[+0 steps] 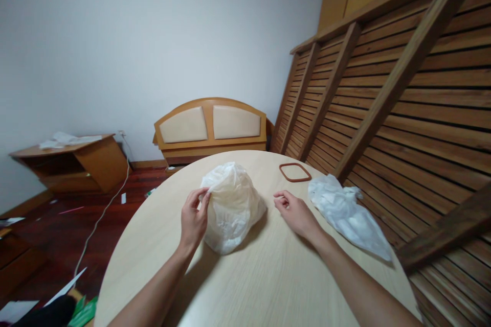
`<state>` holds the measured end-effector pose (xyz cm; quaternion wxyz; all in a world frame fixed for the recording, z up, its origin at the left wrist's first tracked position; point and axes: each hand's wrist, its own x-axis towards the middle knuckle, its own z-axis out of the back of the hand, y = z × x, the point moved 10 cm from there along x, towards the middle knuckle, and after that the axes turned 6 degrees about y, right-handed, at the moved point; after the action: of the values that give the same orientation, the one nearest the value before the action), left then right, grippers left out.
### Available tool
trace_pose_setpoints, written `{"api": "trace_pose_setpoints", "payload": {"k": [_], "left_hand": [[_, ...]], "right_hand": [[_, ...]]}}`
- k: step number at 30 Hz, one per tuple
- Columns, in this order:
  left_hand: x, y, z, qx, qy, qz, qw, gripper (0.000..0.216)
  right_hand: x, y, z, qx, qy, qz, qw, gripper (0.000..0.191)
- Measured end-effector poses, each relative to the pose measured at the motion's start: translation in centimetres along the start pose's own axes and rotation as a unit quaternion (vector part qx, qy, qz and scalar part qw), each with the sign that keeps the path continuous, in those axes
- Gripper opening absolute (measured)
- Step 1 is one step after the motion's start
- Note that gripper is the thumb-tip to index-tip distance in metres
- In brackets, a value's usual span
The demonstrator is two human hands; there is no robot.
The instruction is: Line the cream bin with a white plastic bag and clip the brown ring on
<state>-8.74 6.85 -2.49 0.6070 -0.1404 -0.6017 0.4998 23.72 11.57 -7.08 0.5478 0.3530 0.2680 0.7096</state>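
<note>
Head view, from left to right: white sheets of paper (65, 288) and a green packet (85, 311) are seen on the dark wooden floor at the lower left edge. Further back, a low wooden shelf (72, 161) is set against the pale wall, with white cloth or paper lying on its top. A white cable (105, 209) is trailed across the floor from the shelf's right side towards the near corner. A padded headboard (210, 125) is propped against the wall behind the round table (261, 276), whose light wood top fills the foreground.

On the table, the left hand (194, 219) is raised at the left side of a plastic bag (232, 207). Its thumb and fingers are pinched together on a fold of the film, so the bag is clamped at that edge. The plastic bag is found near the middle of the table, bulging and crumpled, resting on the top between the two hands. Its contents cannot be told.

The right hand (295, 212) is laid low on the table just beside the bag's right side, apart from it. Its fingers are loosely curled and nothing is gripped in them.

Beyond that hand, a brown ring (294, 172) with rounded corners is laid flat near the table's far edge. To the right, a second bag (347, 212), white and flattened, is spread along the table's right rim. A slatted wooden frame (402, 112) is leaned against the wall on the far right.
</note>
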Motion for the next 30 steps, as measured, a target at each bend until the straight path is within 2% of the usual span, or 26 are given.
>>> {"api": "trace_pose_setpoints", "payload": {"k": [4,8,10,15,21,26,30], "left_hand": [[0.1,0.9,0.3,-0.020,-0.018,0.043,0.999,0.047],[0.1,1.2,0.4,-0.031,-0.024,0.064,0.997,0.051],[0.1,1.3,0.4,-0.037,-0.023,0.069,0.997,0.051],[0.0,1.4,0.3,-0.037,-0.024,0.068,0.997,0.049],[0.0,1.4,0.2,-0.036,-0.024,0.063,0.997,0.048],[-0.3,-0.4,-0.1,0.000,-0.009,-0.006,1.000,0.036],[-1.4,-3.9,-0.7,0.064,0.003,-0.127,0.990,0.020]], "right_hand": [[0.0,-1.1,-2.1,0.043,0.043,-0.012,0.998,0.023],[-0.2,-2.0,-4.4,0.186,0.092,-0.056,0.977,0.042],[-0.2,-2.0,-4.8,0.218,0.100,-0.066,0.969,0.050],[0.1,-1.9,-3.6,0.219,0.072,-0.050,0.972,0.049],[0.5,-3.0,-2.1,0.162,0.026,-0.040,0.986,0.041],[0.3,-1.6,0.5,0.083,-0.073,-0.007,0.994,0.037],[-1.1,3.4,1.7,0.027,-0.108,0.111,0.988,0.039]]}}
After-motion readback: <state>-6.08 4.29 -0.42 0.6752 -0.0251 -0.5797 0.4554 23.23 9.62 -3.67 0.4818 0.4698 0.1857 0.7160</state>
